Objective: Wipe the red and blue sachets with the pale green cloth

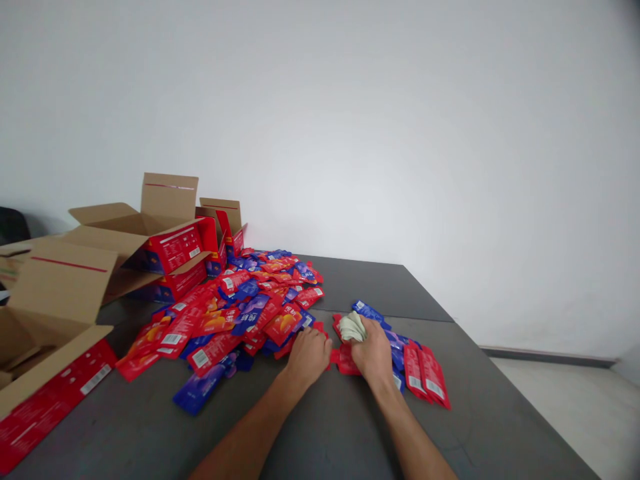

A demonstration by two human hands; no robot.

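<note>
My right hand (374, 352) is closed around a crumpled pale green cloth (353, 327), above a small group of packets. A red packet (347, 361) lies under that hand and reaches toward my left one. My left hand (309, 355) has its fingers curled down on red packet material at the edge of the large pile; its fingertips are partly hidden. Just right of my right hand lie blue packets (397, 349) and overlapping red packets (433, 377) with white barcode labels. Another blue packet (369, 311) lies beyond it.
A heap of red and blue packets (260, 310) spreads over the dark table (330, 427). Open cardboard boxes stand at the left, including a near box (55, 400) and a farther box (175, 248). A white wall (400, 133) rises behind; the table's edge runs down the right.
</note>
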